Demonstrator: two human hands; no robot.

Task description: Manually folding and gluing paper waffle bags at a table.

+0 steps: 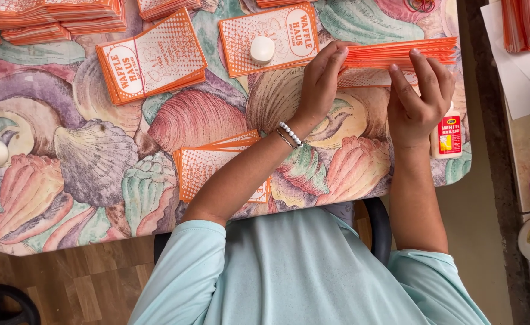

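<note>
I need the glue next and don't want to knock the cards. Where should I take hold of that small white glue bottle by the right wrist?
Grip the glue bottle around its flat labelled body, from the table's right edge side. It stands just right of the right hand, whose fingers hold the orange card stack on edge, so that side looks freest.

Light: bright, even daylight, soft across the whole bench (96,180).
Shadows: faint, short, under the left hand (322,81) and forearm.
Glare: none; white paper (517,78) at right edge near washed out.
Focus: sharp centre; slight softness at corners.
Distortion: mild wide-angle bowing at edges.
</note>
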